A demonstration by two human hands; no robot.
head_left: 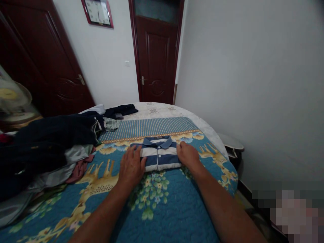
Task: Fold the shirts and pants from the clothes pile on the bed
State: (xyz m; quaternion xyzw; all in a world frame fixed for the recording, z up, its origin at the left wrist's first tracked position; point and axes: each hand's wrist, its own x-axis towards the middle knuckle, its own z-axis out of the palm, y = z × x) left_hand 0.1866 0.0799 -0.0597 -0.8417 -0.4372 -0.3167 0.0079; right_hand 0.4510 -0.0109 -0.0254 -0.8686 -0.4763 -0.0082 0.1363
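A blue-and-white striped polo shirt (162, 156) lies folded into a flat rectangle on the teal quilted cover (177, 199). Its blue collar and buttons face up, with the collar on the far side. My left hand (133, 164) rests on the shirt's left edge, fingers laid out and thumb apart. At the opposite edge, my right hand (187, 155) has its fingers curled against the fabric and seems to grip it. The undersides of both hands are hidden.
A large heap of dark and light clothes (58, 135) covers the left side. Beyond the quilted cover shows a pale patterned cloth (162, 109) with a rounded edge. A fan (15, 98) stands at far left; a stool-like object (231, 141) is by the right wall.
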